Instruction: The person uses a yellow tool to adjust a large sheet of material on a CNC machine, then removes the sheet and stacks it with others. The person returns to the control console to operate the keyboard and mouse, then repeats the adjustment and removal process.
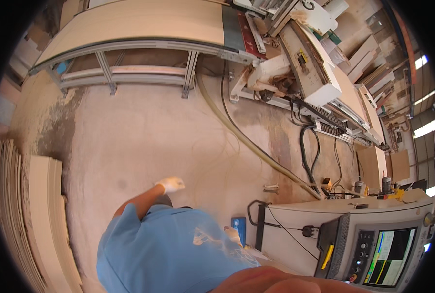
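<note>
My left hand point(171, 184), in a white glove, hangs over the concrete floor in front of my blue shirt point(164, 249). Its fingers look loosely curled together, and nothing shows in them. At my right side, my right hand point(233, 235), also in a pale glove, is partly covered by the shirt. Its fingers are blurred and mostly hidden. Just beyond it is a blue flat object point(238, 228), close to the end of a control console point(295, 215); whether the hand touches it I cannot tell.
A long table bearing a pale panel point(144, 24) stands at the far left. Machinery point(305, 63) extends along the far right. A thick hose point(247, 141) and cables cross the floor point(134, 132). Stacked boards point(46, 210) stand at left. The console has a lit screen point(391, 256).
</note>
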Available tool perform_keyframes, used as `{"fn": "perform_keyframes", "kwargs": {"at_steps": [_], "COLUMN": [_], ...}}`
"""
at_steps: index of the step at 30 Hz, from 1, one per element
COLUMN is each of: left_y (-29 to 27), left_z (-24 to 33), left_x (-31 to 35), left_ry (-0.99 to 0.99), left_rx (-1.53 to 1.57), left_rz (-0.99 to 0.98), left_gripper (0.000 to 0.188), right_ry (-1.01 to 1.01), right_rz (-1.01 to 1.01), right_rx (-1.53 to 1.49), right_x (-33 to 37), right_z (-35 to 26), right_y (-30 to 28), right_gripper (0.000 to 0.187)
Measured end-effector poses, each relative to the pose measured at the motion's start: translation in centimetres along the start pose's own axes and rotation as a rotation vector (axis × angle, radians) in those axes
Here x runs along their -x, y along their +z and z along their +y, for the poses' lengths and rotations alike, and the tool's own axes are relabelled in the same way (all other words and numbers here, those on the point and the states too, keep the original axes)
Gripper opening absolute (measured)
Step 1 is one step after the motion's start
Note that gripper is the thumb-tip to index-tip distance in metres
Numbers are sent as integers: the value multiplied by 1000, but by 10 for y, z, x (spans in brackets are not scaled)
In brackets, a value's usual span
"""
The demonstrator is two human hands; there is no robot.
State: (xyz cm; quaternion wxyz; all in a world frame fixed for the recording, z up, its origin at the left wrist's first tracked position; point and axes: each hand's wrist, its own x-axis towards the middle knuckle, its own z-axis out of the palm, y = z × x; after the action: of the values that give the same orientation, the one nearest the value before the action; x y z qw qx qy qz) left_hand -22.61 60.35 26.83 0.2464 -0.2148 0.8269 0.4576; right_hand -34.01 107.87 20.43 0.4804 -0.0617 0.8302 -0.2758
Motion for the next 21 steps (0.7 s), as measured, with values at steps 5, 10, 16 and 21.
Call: {"fn": "perform_keyframes", "kwargs": {"at_steps": [5,10,16,21], "left_y": [-87,-210,-314,-359], "left_z": [-57,-26,-85,-210], "left_x": [-21,-91,-176,-142], "left_ry": [138,-5,125,-292], "left_rx": [-222,503,330,-114], "left_rz": [-170,-12,300,295], "left_gripper": [45,31,29,26], "right_ry": [-235,-42,391,253], "right_rz": [60,-45,-68,-205], "right_rx": [664,662,90,66], "right_x": [-67,-157,-236,-348], "right_z": [-106,-165,-312,-470], "right_y": [38,23,-41,-80], "right_gripper": [29,48,50,53]}}
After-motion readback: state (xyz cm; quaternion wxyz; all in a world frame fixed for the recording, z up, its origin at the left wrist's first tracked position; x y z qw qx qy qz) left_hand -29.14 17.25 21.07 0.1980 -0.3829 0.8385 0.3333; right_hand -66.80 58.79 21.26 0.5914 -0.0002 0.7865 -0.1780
